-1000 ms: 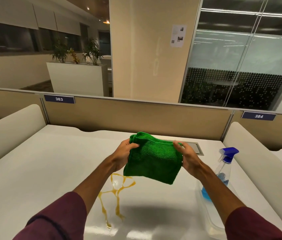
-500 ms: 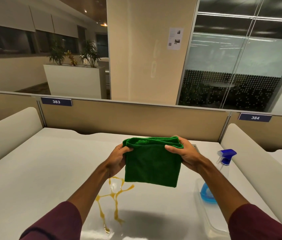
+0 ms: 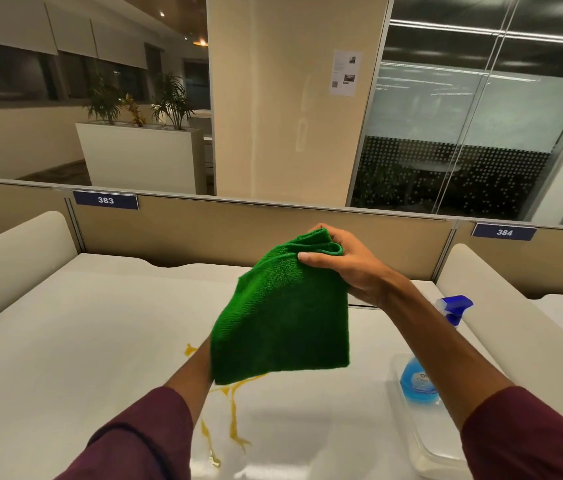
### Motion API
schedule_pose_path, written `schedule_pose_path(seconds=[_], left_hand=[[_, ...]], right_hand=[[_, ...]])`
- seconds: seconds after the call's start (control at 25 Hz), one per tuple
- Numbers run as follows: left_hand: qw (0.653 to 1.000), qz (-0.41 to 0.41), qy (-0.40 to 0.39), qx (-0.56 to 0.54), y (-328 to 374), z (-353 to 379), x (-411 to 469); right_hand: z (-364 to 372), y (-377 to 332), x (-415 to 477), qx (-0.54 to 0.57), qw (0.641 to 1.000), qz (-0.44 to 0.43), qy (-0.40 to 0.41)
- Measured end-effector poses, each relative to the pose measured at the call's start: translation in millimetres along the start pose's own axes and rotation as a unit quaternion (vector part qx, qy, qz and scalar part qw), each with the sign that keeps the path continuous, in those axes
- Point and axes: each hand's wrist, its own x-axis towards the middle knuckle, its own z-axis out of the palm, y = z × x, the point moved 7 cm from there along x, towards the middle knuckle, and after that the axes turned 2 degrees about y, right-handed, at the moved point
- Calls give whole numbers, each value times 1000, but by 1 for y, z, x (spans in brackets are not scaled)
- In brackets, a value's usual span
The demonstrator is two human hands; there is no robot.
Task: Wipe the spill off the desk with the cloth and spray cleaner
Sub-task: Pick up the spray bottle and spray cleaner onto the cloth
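Note:
A green microfibre cloth (image 3: 283,317) hangs in the air above the white desk (image 3: 65,341). My right hand (image 3: 349,265) pinches its top corner. My left forearm (image 3: 200,368) reaches up behind the cloth's lower left edge, and the hand itself is hidden by the cloth. Below the cloth, a thin orange-yellow spill (image 3: 233,414) runs in streaks across the desk toward me. The spray cleaner (image 3: 418,379), a clear bottle with blue liquid and a blue trigger head, stands at the right, partly behind my right forearm.
The bottle stands in a clear plastic tray (image 3: 425,455) at the desk's right front. Beige partition panels (image 3: 238,233) labelled 383 and 384 close off the back. Padded side dividers (image 3: 13,258) flank the desk on both sides.
The cloth was held spread between both hands at its top corners. Now my left hand has let go of its corner and gone behind the cloth; my right hand has lifted its corner higher.

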Motion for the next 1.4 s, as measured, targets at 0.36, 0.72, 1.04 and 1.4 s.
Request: schedule_pose_path(seconds=[0.36,0.72,1.04,1.4], left_hand=[[939,137,-121,-292,49,76,3],[965,95,-154,-192,23,64,44],[987,-18,-8,-159,-25,18,-19],[849,199,-205,-444,72,113,9]], right_hand=[[-19,34,-6,-41,981,96,165],[-2,-9,-5,-129,991,16,-11],[22,-7,9,-28,999,15,-32],[-16,28,11,-114,978,51,165]])
